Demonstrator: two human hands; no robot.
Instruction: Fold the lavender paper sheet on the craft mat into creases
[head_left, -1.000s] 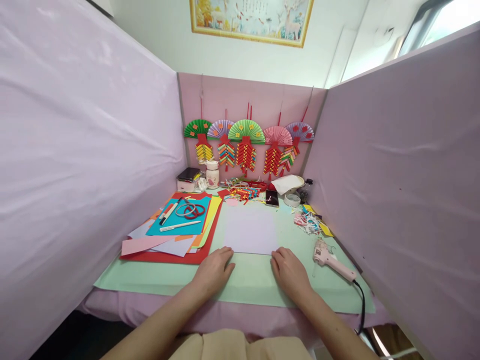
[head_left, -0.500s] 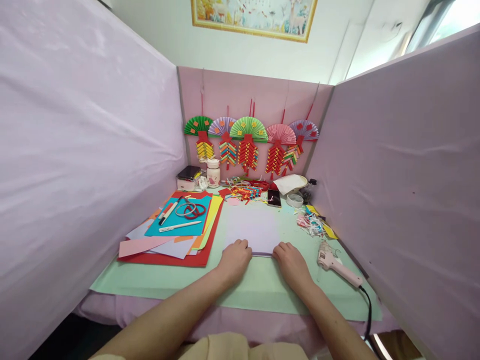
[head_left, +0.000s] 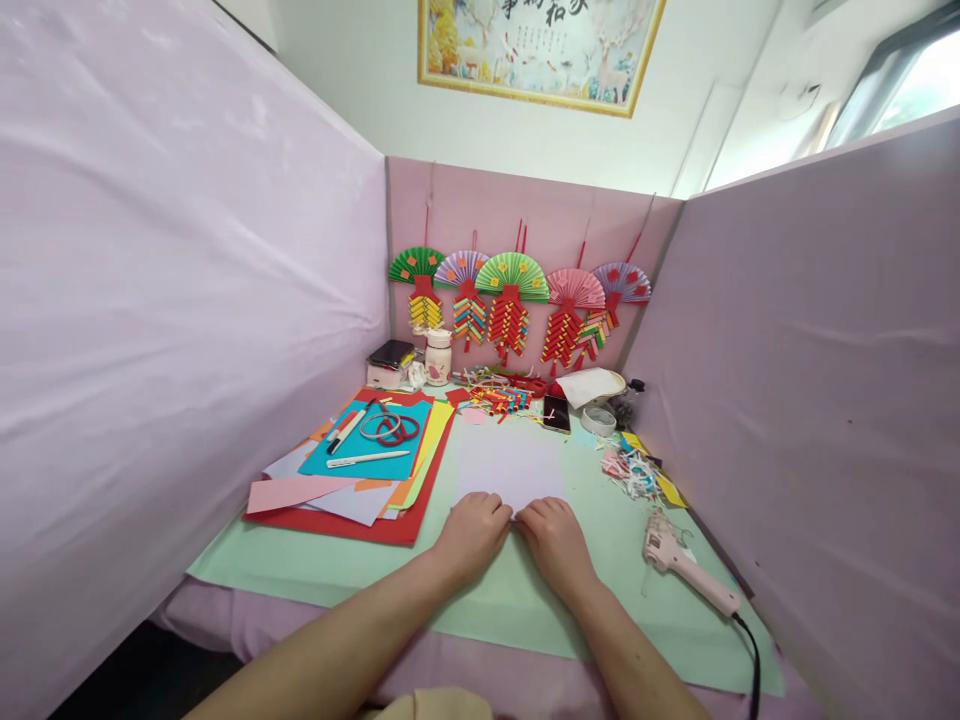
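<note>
A pale lilac sheet of paper lies flat on the green tabletop in front of me. My left hand has its fingers curled and pinched on the sheet's near edge, left of the middle. Close beside it, my right hand pinches the same edge, with the fingertips of both hands almost touching. Most of that near edge is hidden under my fingers.
To the left lies a stack of coloured paper with scissors and a white pen on top. A glue gun with its cord lies right, below paper shreds. A phone and jar stand farther back.
My right hand has slid left along the paper's near edge, up close to my left hand. The camera has tilted, so the whole scene sits lower and further right.
</note>
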